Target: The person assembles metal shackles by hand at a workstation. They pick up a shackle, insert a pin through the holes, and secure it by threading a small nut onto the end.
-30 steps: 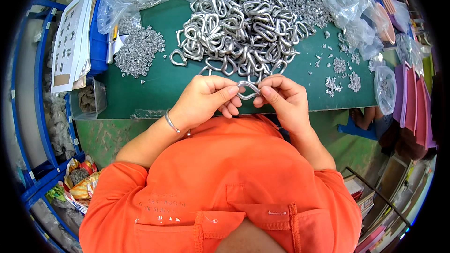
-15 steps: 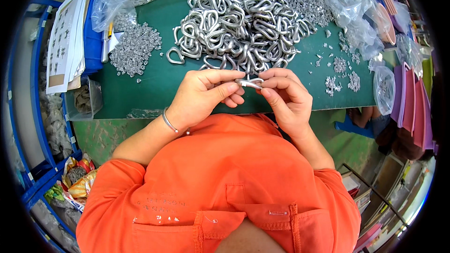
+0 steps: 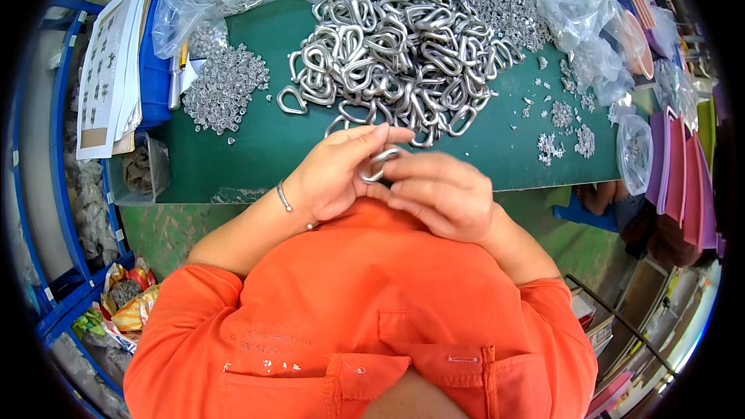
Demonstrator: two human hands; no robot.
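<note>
A shiny silver metal ring (image 3: 378, 167), a bent D-like loop, sits between my two hands just in front of the table's near edge. My left hand (image 3: 335, 164) is turned partly palm up, its fingers curled around the ring's near side and its thumb and forefinger pointing up past it. The fingers of my right hand (image 3: 442, 190) are slightly blurred and grip the ring from the right. Just beyond my hands lies a large heap of similar metal rings (image 3: 388, 54) on the green table (image 3: 264, 151).
Small clear plastic pieces (image 3: 225, 87) lie heaped at left, with more (image 3: 504, 0) at the back. Scattered bits (image 3: 563, 112) lie at right near plastic bags (image 3: 590, 39). A clear bin (image 3: 140, 171) and papers (image 3: 112, 70) stand at left; blue shelving (image 3: 70, 163) lies beyond.
My hands have drawn closer to my body with the ring. My right hand has moved left and down, and my left palm has turned upward. The ring now stands more face-on.
</note>
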